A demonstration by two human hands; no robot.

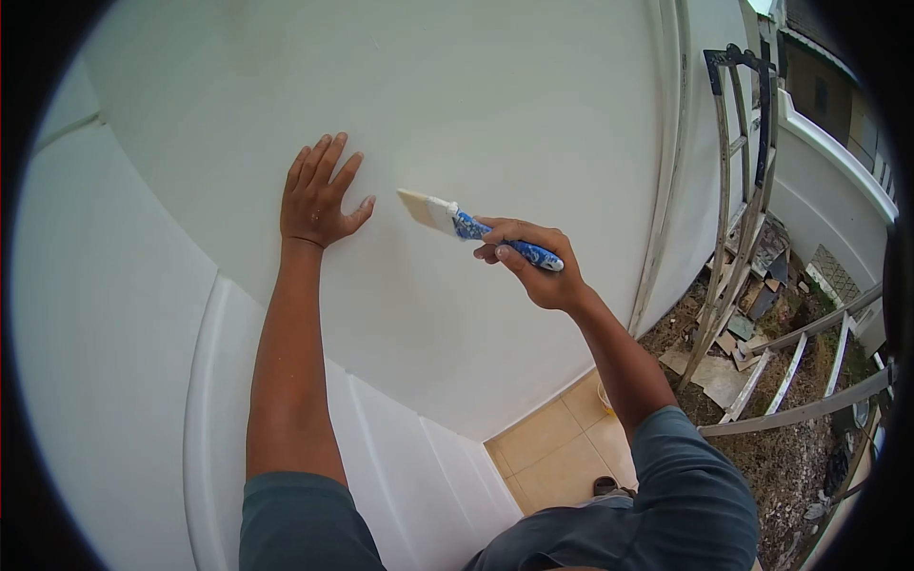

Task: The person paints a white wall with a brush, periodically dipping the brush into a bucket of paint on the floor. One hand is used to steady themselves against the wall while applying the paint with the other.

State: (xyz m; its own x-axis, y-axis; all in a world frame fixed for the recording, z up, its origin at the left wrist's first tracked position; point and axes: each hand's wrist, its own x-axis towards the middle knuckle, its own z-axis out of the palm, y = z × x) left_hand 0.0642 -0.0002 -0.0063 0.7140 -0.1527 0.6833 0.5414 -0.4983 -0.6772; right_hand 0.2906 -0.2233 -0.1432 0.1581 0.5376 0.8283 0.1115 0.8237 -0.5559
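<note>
My right hand [535,257] is wrapped round the blue, paint-spattered handle of a paintbrush [440,214]. The brush's pale bristles point up and left, close over the white wall [495,124], and white paint coats its ferrule. To the left, my left hand [320,195] lies flat against the same wall with its fingers stretched out and the thumb toward the bristle tip. White paint marks show on that thumb.
A white moulded ledge [205,381] runs along the left. At right, ladders [733,190] stand over ground with broken tiles and rubble [752,324]. Below are a tiled floor [557,447] and part of a bucket [604,395] behind my right arm.
</note>
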